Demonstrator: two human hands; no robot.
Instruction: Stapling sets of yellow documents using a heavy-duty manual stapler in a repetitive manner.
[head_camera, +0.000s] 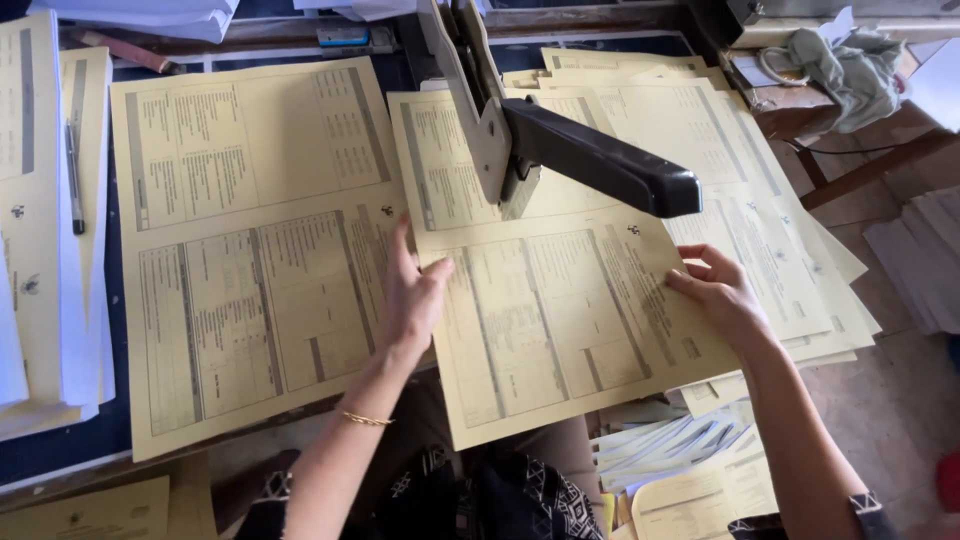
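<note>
Only 1 view is given, taken from a head-worn camera and aimed steeply down and forward over the table (60, 440). The printed sheets (560, 320) and long-arm stapler (590, 160) are seen from close range, at arm's length.

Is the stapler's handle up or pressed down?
Up: the black stapler handle angles clear above the yellow sheet.
</note>
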